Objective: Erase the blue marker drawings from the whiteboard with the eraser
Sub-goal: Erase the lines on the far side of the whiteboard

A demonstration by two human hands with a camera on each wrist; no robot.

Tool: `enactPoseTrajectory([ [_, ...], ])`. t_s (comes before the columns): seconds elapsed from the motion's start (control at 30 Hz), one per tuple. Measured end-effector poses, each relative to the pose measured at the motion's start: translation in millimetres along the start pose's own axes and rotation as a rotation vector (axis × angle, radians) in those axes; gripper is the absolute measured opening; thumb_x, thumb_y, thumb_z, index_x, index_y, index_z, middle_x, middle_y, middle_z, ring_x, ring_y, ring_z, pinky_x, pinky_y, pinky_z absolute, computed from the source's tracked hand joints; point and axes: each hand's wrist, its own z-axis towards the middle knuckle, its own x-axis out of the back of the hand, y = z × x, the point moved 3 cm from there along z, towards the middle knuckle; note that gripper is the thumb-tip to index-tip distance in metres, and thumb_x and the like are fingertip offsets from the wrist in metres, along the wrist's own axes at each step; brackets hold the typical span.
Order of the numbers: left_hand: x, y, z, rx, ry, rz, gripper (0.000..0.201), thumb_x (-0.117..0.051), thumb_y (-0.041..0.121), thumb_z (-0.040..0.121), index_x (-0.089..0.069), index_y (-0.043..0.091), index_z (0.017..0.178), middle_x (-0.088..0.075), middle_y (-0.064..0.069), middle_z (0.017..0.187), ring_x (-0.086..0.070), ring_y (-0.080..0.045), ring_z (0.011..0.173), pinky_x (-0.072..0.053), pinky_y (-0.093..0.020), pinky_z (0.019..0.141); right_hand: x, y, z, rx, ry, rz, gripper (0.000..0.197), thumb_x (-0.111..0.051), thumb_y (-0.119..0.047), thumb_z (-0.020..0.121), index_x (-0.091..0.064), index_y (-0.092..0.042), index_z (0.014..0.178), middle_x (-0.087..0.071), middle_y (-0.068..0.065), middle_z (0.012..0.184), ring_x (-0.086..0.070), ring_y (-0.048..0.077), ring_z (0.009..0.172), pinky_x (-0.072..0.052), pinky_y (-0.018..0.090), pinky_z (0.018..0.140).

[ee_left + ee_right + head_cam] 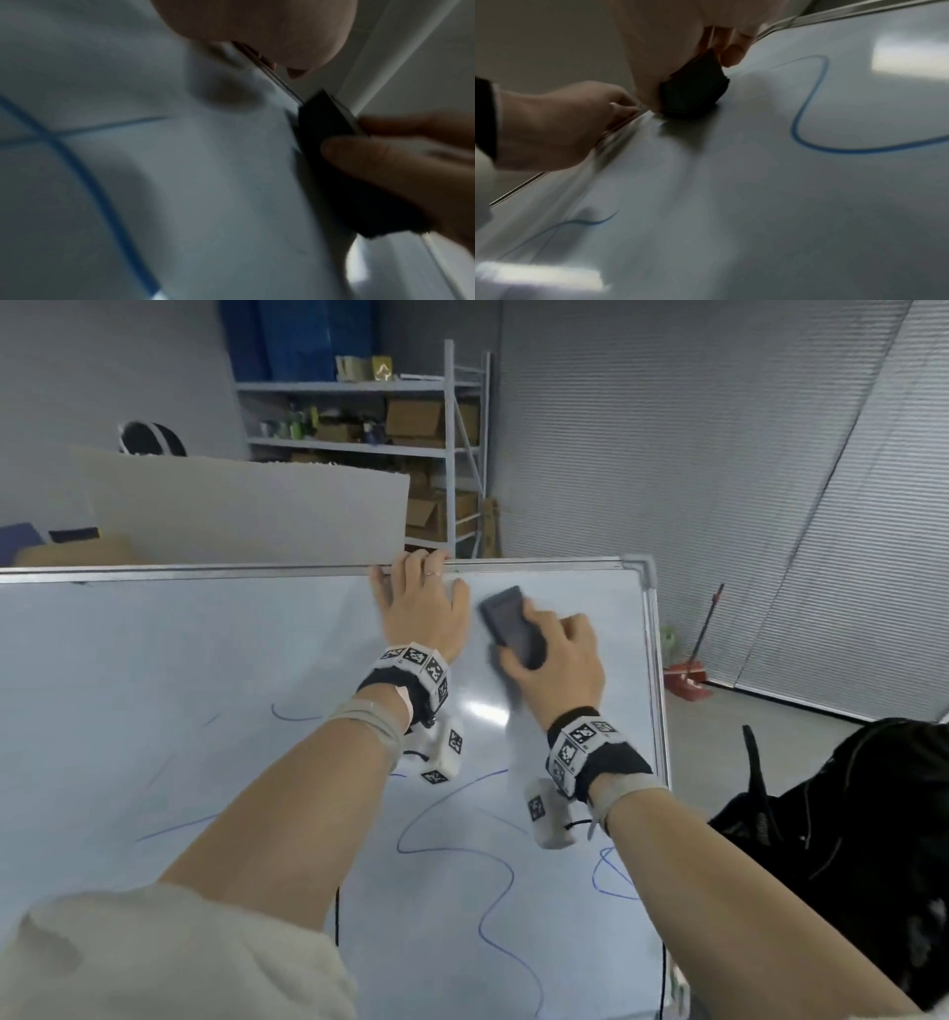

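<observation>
Dark grey eraser point(511, 624) gripped by the right hand point(560, 660) against the whiteboard point(179, 660), left hand point(421, 608) clutching its top edge, blue lines point(398, 839) below

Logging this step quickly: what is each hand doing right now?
Left hand: closed, fingers hooked over the top edge of the whiteboard.
Right hand: closed, holding the eraser against the whiteboard.

Cream sleeve point(154, 958), black wristbands point(613, 762) with tag-printed white cubes point(552, 819), ring point(434, 574) on left hand point(421, 613).
</observation>
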Motion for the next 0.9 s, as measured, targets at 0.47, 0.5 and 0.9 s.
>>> enactPoseTrajectory([
  [0.47, -21.4, 9.5, -0.1, 0.057, 0.063, -0.03, 0.044, -0.038, 0.038, 0.095, -0.053, 0.016, 0.131, -0.047, -0.002, 0.14, -0.028, -0.024, 0.145, 0.0, -0.053, 0.125, 46.6, 86.5, 3.9, -0.067, 0.148, -0.09, 0.057, -0.069, -0.052, 0.083, -0.053, -0.032, 0.134, -0.05, 0.009, 0.107, -0.048, 0.029, 0.099, -0.049, 0.039, 0.08],
  [0.5, -21.4, 10.3, -0.9, 0.065, 0.073, -0.032, 0.044, -0.039, 0.038, 0.095, -0.053, 0.016, 0.131, -0.047, -0.002, 0.139, -0.027, -0.025, 0.145, 0.0, -0.053, 0.125, 40.9, 78.0, -1.5, -0.022, 0.111, -0.044, 0.057, -0.07, -0.052, 0.082, -0.054, -0.032, 0.133, -0.049, 0.008, 0.107, -0.049, 0.028, 0.098, -0.048, 0.037, 0.08],
  [0.9, -21.5, 23.8, -6.5, 0.107, 0.078, 0.049, 0.058, -0.039, 0.04, 0.091, -0.047, 0.013, 0.141, -0.041, -0.006, 0.151, -0.018, -0.029, 0.152, -0.002, -0.057, 0.124, 56.7, 101.9, -18.6, -0.139, 0.144, -0.119, 0.061, -0.065, -0.053, 0.088, -0.047, -0.034, 0.142, -0.052, 0.009, 0.117, -0.046, 0.027, 0.109, -0.047, 0.04, 0.088],
])
